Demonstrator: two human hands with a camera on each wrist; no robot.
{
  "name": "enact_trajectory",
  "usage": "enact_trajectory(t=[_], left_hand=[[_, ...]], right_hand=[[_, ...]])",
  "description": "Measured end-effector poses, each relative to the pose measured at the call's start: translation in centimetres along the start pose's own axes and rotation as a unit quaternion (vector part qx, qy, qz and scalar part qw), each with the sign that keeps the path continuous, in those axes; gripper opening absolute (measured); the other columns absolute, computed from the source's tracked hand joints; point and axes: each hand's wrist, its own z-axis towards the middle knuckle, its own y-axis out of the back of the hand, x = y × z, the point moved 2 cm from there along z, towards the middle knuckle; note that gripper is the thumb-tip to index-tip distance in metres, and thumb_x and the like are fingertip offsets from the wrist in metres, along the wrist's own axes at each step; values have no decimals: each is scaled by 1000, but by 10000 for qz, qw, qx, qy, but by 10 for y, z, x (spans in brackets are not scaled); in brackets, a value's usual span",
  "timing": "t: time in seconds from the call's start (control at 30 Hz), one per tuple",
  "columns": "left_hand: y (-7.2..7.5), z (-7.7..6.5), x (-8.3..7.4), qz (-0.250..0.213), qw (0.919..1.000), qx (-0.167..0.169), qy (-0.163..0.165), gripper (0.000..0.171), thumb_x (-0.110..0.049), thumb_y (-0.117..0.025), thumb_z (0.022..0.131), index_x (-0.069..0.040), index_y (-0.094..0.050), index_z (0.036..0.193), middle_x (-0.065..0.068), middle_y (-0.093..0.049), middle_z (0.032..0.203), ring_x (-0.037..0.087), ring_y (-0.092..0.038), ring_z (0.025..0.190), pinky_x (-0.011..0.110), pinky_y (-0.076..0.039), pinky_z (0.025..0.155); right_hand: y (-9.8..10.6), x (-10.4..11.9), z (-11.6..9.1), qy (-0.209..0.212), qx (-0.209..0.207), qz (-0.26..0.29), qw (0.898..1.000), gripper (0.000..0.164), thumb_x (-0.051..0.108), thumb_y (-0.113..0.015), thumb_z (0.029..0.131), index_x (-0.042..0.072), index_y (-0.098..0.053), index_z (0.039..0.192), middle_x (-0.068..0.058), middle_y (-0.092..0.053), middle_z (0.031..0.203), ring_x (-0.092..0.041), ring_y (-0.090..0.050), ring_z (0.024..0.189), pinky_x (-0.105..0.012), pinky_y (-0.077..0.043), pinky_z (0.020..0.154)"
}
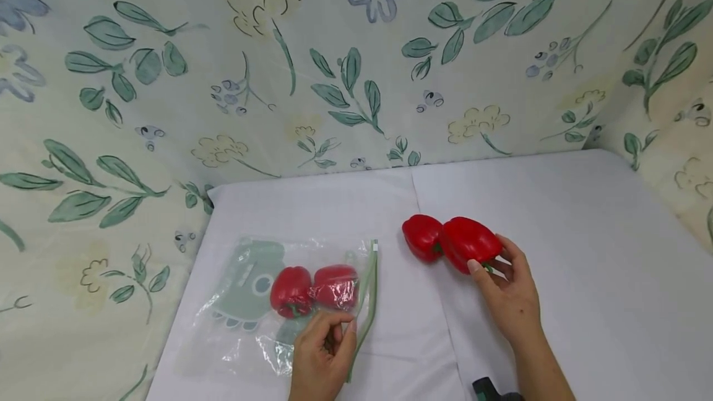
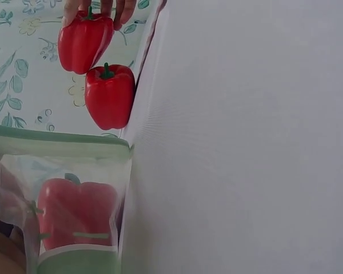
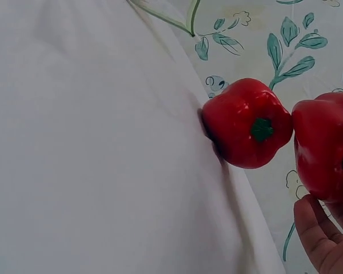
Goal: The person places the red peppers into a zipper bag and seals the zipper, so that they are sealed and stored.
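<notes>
On the white table, right hand [image 1: 512, 299] has one red pepper [image 1: 470, 243] between half-curled fingers and thumb, right up against a loose pepper [image 1: 420, 237]. Left hand's [image 1: 323, 351] fingers are curled in, pinching the clear bag [image 1: 242, 280] holding two more peppers [image 1: 291, 289].

No words, brands or numbers can be read in any view; the clear bag [image 1: 245, 351] bears a printed green cartoon creature [image 1: 236, 286] with a round eye, a picture rather than lettering, and the small white patch [image 1: 375, 246] at the far end of its green seal [image 1: 367, 302] shows nothing legible
</notes>
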Motion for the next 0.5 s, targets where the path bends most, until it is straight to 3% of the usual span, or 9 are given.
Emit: enact_trajectory(t=[0.3,0.5], left_hand=[[0,2,-5,82,9999,-58,39,26,7,-79,80,-13,-71,94,-2,-50,66,-1,-44,57,8,-38,47],[3,1,-8,223,9995,-113,186,27,8,-79,79,-14,-71,93,-5,-49,67,-4,-43,57,9,-37,44]], right_hand=[[2,8,-5,98,-1,90,9999,82,25,-78,91,26,-32,159,-10,-44,152,-18,-50,123,-3,-48,75],[-4,24,-23,814,398,-37,9959,79,21,-80,89,19,-37,155,-10,-50,145,-10,-55,114,-8,-52,79]])
